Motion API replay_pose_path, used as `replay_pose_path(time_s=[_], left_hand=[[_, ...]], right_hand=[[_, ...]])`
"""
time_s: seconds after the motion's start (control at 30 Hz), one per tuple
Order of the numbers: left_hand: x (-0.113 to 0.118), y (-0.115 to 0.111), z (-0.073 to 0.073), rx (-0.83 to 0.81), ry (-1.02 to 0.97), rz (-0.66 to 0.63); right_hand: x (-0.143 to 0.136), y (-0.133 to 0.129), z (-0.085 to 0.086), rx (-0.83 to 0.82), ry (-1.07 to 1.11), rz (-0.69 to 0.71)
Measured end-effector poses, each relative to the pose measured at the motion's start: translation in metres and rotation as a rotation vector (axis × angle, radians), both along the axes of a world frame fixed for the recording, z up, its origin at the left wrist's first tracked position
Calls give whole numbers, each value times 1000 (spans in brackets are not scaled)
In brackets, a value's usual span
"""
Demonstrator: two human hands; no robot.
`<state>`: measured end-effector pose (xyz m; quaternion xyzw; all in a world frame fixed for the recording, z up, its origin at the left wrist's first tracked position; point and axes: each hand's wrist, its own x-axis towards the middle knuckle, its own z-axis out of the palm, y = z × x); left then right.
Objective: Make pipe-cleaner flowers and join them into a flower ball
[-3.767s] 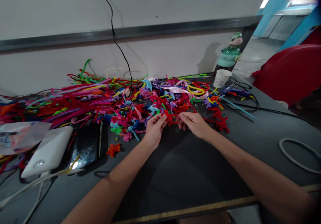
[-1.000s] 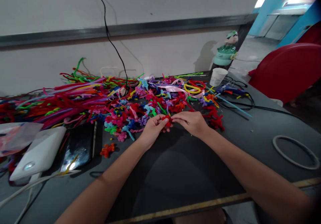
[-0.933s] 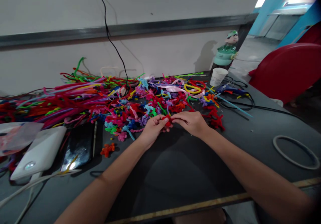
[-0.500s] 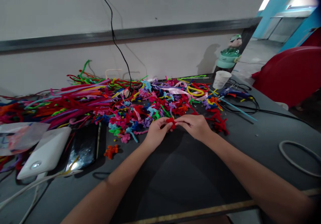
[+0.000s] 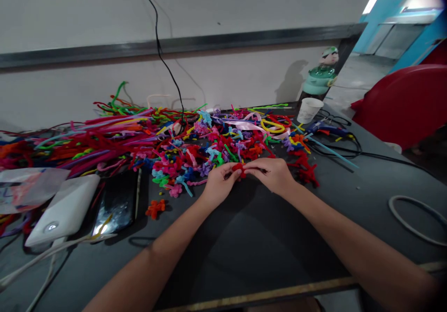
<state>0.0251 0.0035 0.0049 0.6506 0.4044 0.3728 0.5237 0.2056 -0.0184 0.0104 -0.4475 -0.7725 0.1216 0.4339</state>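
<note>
Between the fingertips of both hands is a small red fuzzy piece [image 5: 239, 168], partly covered by the fingers. My left hand [image 5: 220, 181] pinches its left side, and my right hand [image 5: 271, 173] pinches its right side with thumb and forefinger. Both hands are close together just in front of a heap of small colourful fuzzy shapes [image 5: 195, 158]. An orange fuzzy figure [image 5: 155, 208] lies alone on the dark table [image 5: 265, 247], left of my left hand. Some red fuzzy pieces [image 5: 306, 168] lie right of my right hand.
Long coloured fuzzy stems [image 5: 104, 139] spread over the back left. A white power bank [image 5: 64, 209] with a cable and a dark phone [image 5: 117, 202] lie at left. A paper cup [image 5: 309, 110], a green bottle [image 5: 320, 77] and a blue tool [image 5: 328, 129] with a black cord are at right.
Both hands keep their hold on the red piece, with only slight finger movement. The view has shifted very slightly.
</note>
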Motion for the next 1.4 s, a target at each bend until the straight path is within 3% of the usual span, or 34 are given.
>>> replay_pose_path(time_s=[0.1, 0.33, 0.57, 0.9, 1.0, 1.13, 1.3, 1.4], left_hand=[[-1, 1, -2, 12, 19, 1], [-2, -1, 1, 116, 153, 13], [-2, -3, 0, 246, 272, 31], [0, -3, -3, 284, 202, 115], [1, -6, -3, 333, 212, 150], [3, -11, -2, 404, 283, 170], [4, -14, -1, 418, 301, 201], [4, -16, -1, 409, 281, 193]], right_hand=[[-1, -1, 3, -83, -11, -25], [1, -3, 3, -32, -136, 21], [0, -2, -1, -32, -110, 25], [-9, -4, 6, -175, 131, -135], [-12, -6, 9, -237, 93, -199], [-16, -9, 7, -205, 48, -281], [-16, -6, 0, -307, 168, -183], [-12, -3, 0, -528, 330, -29]])
